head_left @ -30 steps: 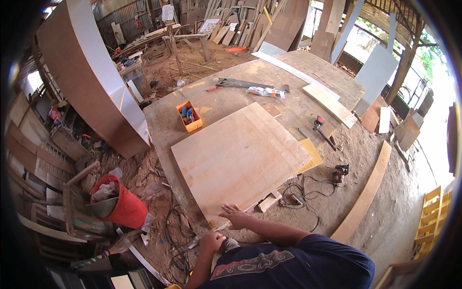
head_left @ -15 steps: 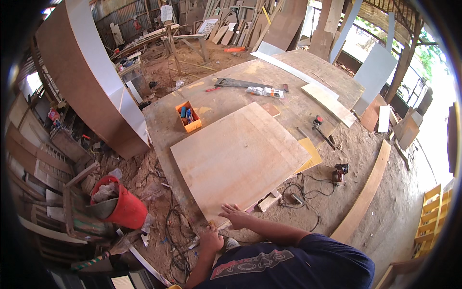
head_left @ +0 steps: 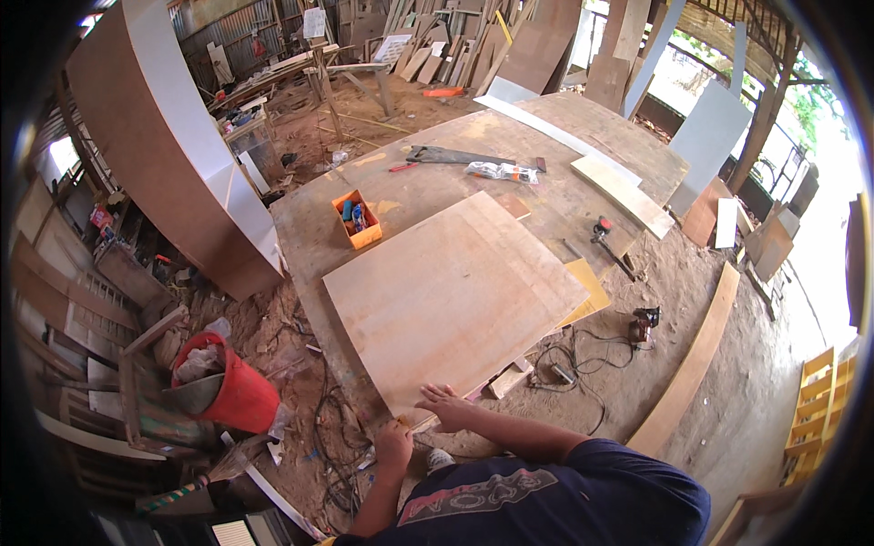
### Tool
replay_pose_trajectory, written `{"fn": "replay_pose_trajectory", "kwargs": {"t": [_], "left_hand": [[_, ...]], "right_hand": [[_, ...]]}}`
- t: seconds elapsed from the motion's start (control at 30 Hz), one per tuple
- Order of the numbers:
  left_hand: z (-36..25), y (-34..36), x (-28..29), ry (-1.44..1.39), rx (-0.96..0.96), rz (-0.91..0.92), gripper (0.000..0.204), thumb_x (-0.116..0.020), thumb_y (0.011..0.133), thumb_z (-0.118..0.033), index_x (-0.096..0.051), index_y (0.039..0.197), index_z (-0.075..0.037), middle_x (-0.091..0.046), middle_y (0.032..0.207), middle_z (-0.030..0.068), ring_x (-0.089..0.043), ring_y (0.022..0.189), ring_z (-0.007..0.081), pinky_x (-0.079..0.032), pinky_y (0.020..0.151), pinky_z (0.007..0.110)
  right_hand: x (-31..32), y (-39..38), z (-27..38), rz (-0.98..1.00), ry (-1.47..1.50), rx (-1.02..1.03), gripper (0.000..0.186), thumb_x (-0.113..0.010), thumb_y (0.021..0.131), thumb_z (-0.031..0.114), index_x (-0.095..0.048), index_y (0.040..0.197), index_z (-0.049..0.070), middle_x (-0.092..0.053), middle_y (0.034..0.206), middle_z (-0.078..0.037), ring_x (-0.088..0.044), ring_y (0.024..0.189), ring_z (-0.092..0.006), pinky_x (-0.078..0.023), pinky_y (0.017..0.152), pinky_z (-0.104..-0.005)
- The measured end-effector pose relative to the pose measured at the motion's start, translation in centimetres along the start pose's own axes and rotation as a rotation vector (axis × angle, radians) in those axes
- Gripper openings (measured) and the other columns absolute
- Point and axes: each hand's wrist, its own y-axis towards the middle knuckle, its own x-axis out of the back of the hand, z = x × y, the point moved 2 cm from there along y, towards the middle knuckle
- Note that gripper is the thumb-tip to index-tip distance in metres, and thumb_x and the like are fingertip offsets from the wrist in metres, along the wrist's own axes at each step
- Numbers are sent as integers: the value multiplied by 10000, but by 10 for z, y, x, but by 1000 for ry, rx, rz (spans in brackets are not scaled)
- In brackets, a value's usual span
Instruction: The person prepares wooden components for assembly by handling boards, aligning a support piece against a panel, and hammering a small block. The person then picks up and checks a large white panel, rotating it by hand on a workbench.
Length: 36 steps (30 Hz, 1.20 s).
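A pale plywood panel [head_left: 455, 282] lies flat on the big worktable [head_left: 300, 218], its near corner pointing toward me. My right hand [head_left: 444, 407] rests on the panel by that corner, fingers stretched out and palm down. Just beyond the edge, at the corner's left side, my left hand [head_left: 394, 446] is closed. A small yellowish bit shows at its fingertips, too small to name. An orange box [head_left: 357, 220] with small coloured items stands past the panel's left edge.
A handsaw [head_left: 455, 156] and a plastic-wrapped packet [head_left: 503, 173] lie farther back on the table. A red-and-black tool [head_left: 603, 232] is at the right. Cords and a power tool [head_left: 643, 328] lie on the ground. A red bucket [head_left: 248, 400] stands left. A tall cabinet [head_left: 150, 164] rises behind it.
My left hand has shifted slightly down and left along the panel's edge, still closed. My right hand stays flat on the panel.
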Motion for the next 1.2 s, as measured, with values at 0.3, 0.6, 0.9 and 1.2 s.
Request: {"fn": "replay_pose_trajectory", "kwargs": {"t": [0.3,0.6,0.9,1.2], "left_hand": [[24,23,9,-462,461,133,391,-968,699,-242,-676,750,14,-693,686,133,-682,635,255,-531,608,401],[38,27,-6,-584,480,213,440,-981,681,-299,-679,711,20,-666,617,132,-664,572,236,-525,581,391],[31,34,7,-432,438,221,477,-930,734,-395,-698,752,22,-675,649,180,-686,614,294,-523,610,429],[38,4,-20,-593,501,19,332,-832,893,-259,-699,933,42,-709,738,129,-698,651,238,-543,628,389]], "right_hand": [[1,-2,2,-9,36,2,928,-855,826,289,-393,1624,184,-172,1758,-207,-118,1638,-388,-208,1270,-653],[-4,0,-3,-21,9,-20,932,-856,814,284,-394,1617,184,-179,1758,-201,-117,1640,-386,-212,1271,-648],[-3,-2,5,-56,33,-38,875,-820,840,297,-415,1604,162,-195,1753,-200,-122,1642,-360,-176,1288,-633],[23,-58,-31,-641,275,-116,277,-773,853,153,-745,1111,55,-725,1216,-192,-646,1239,-369,-501,1090,-466]]}}
